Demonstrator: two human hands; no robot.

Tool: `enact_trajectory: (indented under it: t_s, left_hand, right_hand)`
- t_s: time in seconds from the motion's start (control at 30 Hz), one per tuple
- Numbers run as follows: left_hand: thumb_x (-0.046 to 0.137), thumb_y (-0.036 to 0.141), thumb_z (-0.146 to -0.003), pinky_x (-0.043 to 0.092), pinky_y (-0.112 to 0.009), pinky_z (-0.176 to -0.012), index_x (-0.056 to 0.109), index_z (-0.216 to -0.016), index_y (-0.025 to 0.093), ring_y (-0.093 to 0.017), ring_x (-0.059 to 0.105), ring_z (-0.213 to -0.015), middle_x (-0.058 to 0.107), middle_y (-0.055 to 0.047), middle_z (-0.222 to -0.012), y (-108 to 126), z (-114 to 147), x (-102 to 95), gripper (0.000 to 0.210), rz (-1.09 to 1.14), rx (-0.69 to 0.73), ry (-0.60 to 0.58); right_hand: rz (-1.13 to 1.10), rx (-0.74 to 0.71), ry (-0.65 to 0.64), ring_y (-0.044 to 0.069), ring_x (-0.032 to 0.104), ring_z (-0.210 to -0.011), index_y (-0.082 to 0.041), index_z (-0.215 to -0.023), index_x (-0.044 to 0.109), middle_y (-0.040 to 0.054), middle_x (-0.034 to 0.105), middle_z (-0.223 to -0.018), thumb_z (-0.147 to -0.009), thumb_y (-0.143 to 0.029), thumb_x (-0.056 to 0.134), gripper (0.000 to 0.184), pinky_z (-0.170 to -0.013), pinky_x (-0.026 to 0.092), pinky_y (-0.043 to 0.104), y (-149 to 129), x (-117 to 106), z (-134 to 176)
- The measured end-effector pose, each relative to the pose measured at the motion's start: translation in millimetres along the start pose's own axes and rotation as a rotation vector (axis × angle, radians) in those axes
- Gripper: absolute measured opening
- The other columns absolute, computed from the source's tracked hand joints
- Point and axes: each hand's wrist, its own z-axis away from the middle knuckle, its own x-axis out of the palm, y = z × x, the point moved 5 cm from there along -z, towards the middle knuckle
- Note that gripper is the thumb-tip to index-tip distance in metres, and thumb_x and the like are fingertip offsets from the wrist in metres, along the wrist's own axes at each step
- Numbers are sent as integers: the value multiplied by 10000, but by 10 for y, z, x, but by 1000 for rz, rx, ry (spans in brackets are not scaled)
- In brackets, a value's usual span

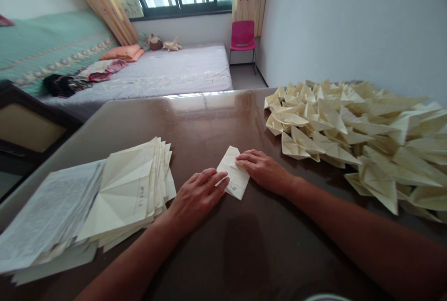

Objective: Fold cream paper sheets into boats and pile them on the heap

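Note:
A small cream sheet of folded paper (232,170) lies on the brown table in front of me, with a bit of dark print near its lower corner. My left hand (202,189) is at its left edge, fingertips closed on the paper. From the other side, my right hand (260,168) grips the upper right edge, its fingers bent over it. Left of my hands is a stack of creased cream paper sheets (122,189). To the right, a large heap of folded paper pieces (328,119) with pointed corners covers that part of the table.
A stack of printed sheets (52,212) lies at the table's left, beside the cream stack. The glossy brown table (195,124) reaches toward a bed (188,68) at the back. A pink chair (243,36) stands by the wall. A pale round rim (326,297) shows at the bottom edge.

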Motion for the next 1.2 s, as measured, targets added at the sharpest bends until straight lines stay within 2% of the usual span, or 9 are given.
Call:
enact_trajectory:
  t_s: [0.1,0.2,0.3,0.47,0.67,0.83,1.0,1.1,1.2]
  left_hand:
    - [478,172,-938,449,-334,-832,593,-1188,189,-212,532,-1108,604,-48,-1271,67,-10,-44,276,-87,79,40]
    - [459,177,-950,419,-339,-884,628,-1089,201,-198,529,-1134,627,-23,-1240,84,-35,-38,220,-67,86,63]
    - [472,198,-950,412,-343,-914,636,-1004,203,-189,564,-1098,678,-8,-1130,41,-57,27,173,32,21,53]
    - [483,208,-935,462,-278,-820,613,-992,186,-147,625,-927,707,-12,-985,-51,-40,98,143,191,-137,74]
    - [475,209,-927,479,-292,-808,603,-999,192,-163,629,-902,704,-24,-935,-68,-7,128,148,237,-214,34]
    - [479,246,-920,478,-295,-803,602,-997,200,-176,616,-916,694,-29,-946,-80,4,122,152,302,-250,-1]
    - [538,410,-893,459,-286,-761,610,-997,227,-190,586,-929,681,-20,-957,-67,-13,148,223,360,-279,-48]
    - [432,339,-956,431,-259,-716,610,-861,224,-158,568,-833,660,-9,-856,-108,-36,227,231,379,-378,-83]
    - [388,358,-970,412,-258,-684,575,-789,209,-154,557,-779,621,-11,-777,-149,-62,297,300,361,-478,-119]
  right_hand:
    - [-4,18,7,221,499,-1115,-180,-1173,620,77,626,-1212,-944,-192,461,279,-943,441,380,10,14,-9]
    - [-19,26,4,213,510,-1085,-199,-1178,619,74,634,-1207,-937,-192,474,281,-933,439,382,-2,-1,-12]
    - [-78,33,-12,204,520,-1083,-211,-1162,618,63,645,-1196,-911,-152,483,291,-935,427,374,-31,-71,-6]
    - [-194,33,-85,214,529,-1123,-199,-1155,593,59,650,-1184,-775,-155,578,382,-937,409,374,-105,-234,22]
    - [-215,-20,-140,259,467,-1202,-276,-957,677,6,626,-1239,-753,-317,666,208,-936,371,417,-118,-244,60]
    - [-255,40,-88,229,487,-1176,-283,-877,691,-9,658,-1187,-826,-327,636,87,-956,351,414,-75,-176,63]
    - [-269,96,-41,221,514,-1141,-269,-824,693,-4,676,-1154,-866,-336,607,117,-948,351,411,-78,-140,59]
    - [-279,133,-27,214,517,-1128,-264,-832,685,-10,682,-1140,-894,-340,573,149,-943,348,405,-81,-131,53]
    - [-264,169,-26,210,513,-1119,-248,-839,666,-7,677,-1139,-911,-320,546,157,-936,345,403,-101,-107,42]
